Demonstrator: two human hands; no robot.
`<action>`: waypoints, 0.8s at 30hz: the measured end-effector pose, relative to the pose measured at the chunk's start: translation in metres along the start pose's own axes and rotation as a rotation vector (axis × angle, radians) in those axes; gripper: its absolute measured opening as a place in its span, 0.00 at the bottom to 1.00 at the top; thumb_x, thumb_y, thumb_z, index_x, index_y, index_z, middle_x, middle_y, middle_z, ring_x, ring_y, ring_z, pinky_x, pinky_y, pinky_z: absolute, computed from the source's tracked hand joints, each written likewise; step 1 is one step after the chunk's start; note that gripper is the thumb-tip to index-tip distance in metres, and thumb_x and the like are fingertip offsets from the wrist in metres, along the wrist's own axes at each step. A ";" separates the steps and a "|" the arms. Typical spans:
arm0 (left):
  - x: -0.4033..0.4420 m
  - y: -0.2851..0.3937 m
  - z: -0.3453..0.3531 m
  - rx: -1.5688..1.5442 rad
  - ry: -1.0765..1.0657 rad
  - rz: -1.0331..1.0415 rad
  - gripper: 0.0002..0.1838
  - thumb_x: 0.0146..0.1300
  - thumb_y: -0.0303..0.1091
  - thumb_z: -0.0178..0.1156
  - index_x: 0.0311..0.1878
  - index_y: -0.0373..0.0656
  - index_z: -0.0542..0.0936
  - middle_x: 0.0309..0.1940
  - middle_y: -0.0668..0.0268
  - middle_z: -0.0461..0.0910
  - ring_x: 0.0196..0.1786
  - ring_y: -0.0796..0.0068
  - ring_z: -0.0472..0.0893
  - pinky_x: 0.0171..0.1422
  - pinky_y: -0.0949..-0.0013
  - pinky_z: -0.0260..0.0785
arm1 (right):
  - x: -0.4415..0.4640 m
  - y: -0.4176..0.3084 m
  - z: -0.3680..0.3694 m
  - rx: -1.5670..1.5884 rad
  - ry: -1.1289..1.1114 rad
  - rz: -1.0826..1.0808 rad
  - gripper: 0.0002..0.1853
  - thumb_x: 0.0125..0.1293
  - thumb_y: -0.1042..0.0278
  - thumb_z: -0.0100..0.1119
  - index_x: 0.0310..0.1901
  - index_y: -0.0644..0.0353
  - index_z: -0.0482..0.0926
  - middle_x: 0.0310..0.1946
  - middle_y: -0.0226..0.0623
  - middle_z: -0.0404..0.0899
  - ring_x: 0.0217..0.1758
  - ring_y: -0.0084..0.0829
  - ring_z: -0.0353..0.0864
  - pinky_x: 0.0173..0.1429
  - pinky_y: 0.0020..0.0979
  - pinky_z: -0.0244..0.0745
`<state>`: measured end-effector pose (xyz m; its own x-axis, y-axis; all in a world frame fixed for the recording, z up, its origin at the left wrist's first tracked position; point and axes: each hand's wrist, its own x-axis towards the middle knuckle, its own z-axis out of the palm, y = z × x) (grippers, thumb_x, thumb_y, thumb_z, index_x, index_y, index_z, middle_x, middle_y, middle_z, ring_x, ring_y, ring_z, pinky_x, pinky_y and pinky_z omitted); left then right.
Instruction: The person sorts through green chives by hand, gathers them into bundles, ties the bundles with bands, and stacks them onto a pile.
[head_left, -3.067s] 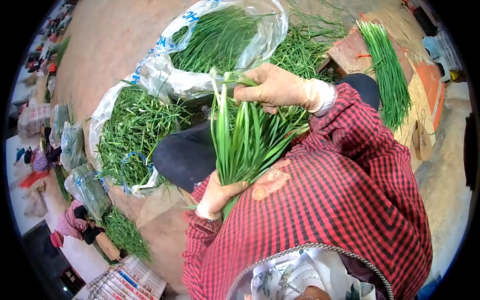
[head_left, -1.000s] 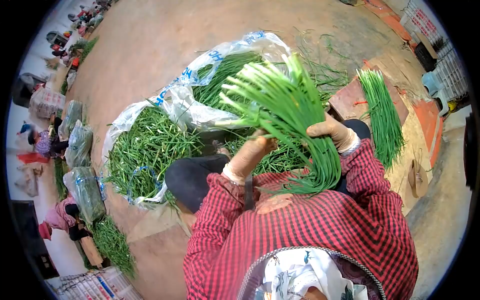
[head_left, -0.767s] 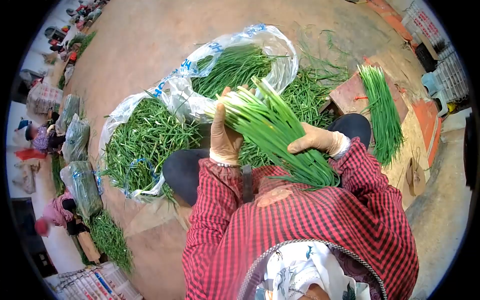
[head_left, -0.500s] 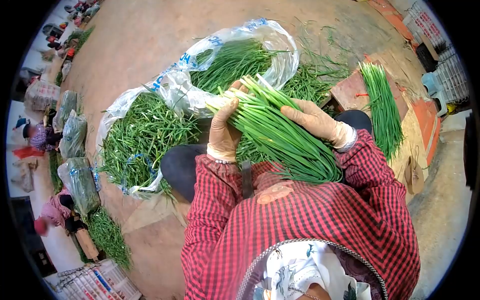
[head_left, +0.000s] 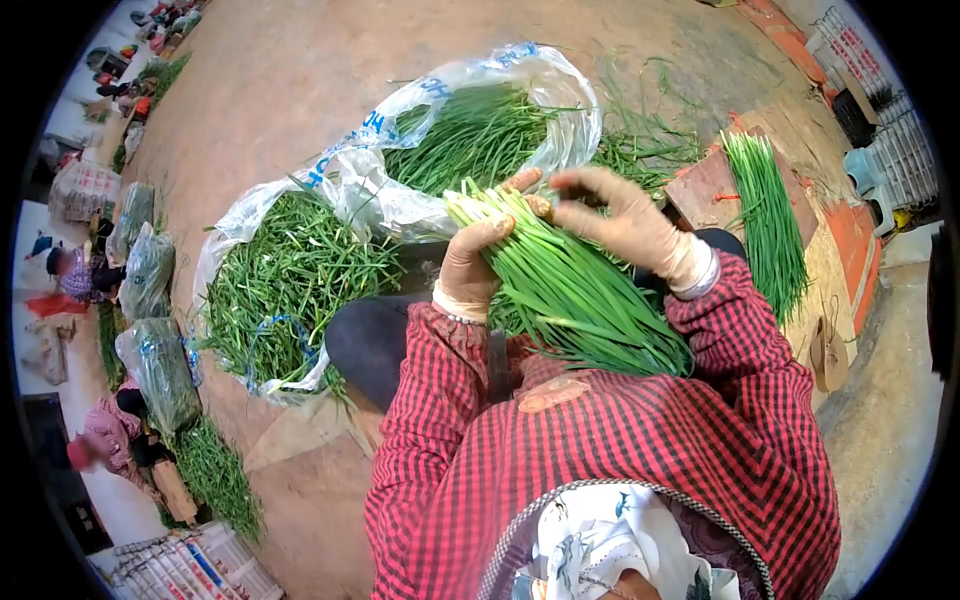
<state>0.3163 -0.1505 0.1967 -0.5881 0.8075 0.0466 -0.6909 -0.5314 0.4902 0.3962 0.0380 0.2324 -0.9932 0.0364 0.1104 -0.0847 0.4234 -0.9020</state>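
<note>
My left hand [head_left: 472, 262], in a thin tan glove, is closed around a bunch of garlic chives [head_left: 590, 290] near its pale stem ends. The thumb lies across the near side, and fingertips show past the far side. Green leaves hang down toward my lap over the red checked clothing. My right hand [head_left: 632, 228], gloved too, is beside the far side of the bunch, with fingers bent but apart and close to the left fingertips. Whether it touches the stems I cannot tell.
Ahead stands a clear plastic bag [head_left: 590, 120] of long chives; left of it, another bag [head_left: 212, 258] holds loose green cuttings. A tied chive bundle [head_left: 768, 215] lies on a board [head_left: 705, 190] at right. Filled bags [head_left: 165, 375] and other people are at far left.
My right hand has come off the side of the bunch and moved up toward the left fingertips. The bunch and my left hand have shifted slightly right and down.
</note>
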 end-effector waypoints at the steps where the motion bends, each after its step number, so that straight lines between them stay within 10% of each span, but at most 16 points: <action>1: 0.002 0.000 0.003 0.012 -0.018 -0.032 0.42 0.53 0.33 0.64 0.70 0.30 0.59 0.47 0.54 0.80 0.54 0.59 0.79 0.64 0.59 0.70 | 0.010 -0.004 -0.009 0.072 0.025 -0.072 0.23 0.69 0.58 0.60 0.59 0.64 0.75 0.51 0.44 0.80 0.55 0.35 0.79 0.60 0.34 0.73; 6: 0.008 -0.001 0.017 0.208 0.061 -0.095 0.42 0.54 0.34 0.66 0.71 0.36 0.61 0.49 0.62 0.80 0.55 0.68 0.78 0.65 0.63 0.68 | 0.064 -0.041 0.003 -0.207 -0.036 -0.730 0.27 0.66 0.50 0.60 0.60 0.62 0.76 0.57 0.52 0.77 0.60 0.43 0.77 0.62 0.36 0.72; 11: 0.012 0.001 0.010 0.174 0.087 0.003 0.32 0.60 0.39 0.67 0.66 0.40 0.69 0.61 0.64 0.71 0.64 0.68 0.72 0.70 0.64 0.64 | 0.068 -0.068 -0.010 -0.119 -0.393 -0.200 0.13 0.66 0.62 0.64 0.44 0.64 0.85 0.41 0.41 0.86 0.45 0.32 0.85 0.50 0.30 0.79; 15: 0.011 -0.015 0.007 0.187 0.036 0.098 0.30 0.58 0.33 0.64 0.65 0.37 0.70 0.61 0.63 0.71 0.64 0.68 0.72 0.69 0.64 0.64 | 0.053 -0.046 -0.009 -0.063 -0.417 -0.229 0.16 0.65 0.61 0.65 0.47 0.65 0.83 0.42 0.42 0.85 0.47 0.30 0.84 0.50 0.31 0.79; 21: 0.017 -0.020 -0.007 0.775 -0.129 0.387 0.19 0.60 0.23 0.57 0.56 0.35 0.76 0.53 0.61 0.77 0.55 0.68 0.77 0.59 0.65 0.71 | 0.050 -0.031 -0.002 -0.426 -0.367 -0.383 0.41 0.57 0.50 0.70 0.68 0.63 0.67 0.57 0.50 0.77 0.61 0.46 0.75 0.65 0.40 0.70; 24: 0.031 -0.002 0.017 0.166 0.260 0.040 0.22 0.60 0.29 0.60 0.57 0.36 0.72 0.37 0.64 0.80 0.41 0.71 0.81 0.47 0.70 0.76 | 0.054 -0.012 -0.001 -0.073 -0.219 -0.270 0.56 0.54 0.40 0.70 0.73 0.68 0.52 0.58 0.56 0.75 0.63 0.45 0.74 0.66 0.37 0.68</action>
<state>0.3067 -0.1198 0.2119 -0.7160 0.6828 -0.1453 -0.5995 -0.4948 0.6291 0.3434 0.0355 0.2493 -0.9298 -0.2772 0.2420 -0.3489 0.4551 -0.8192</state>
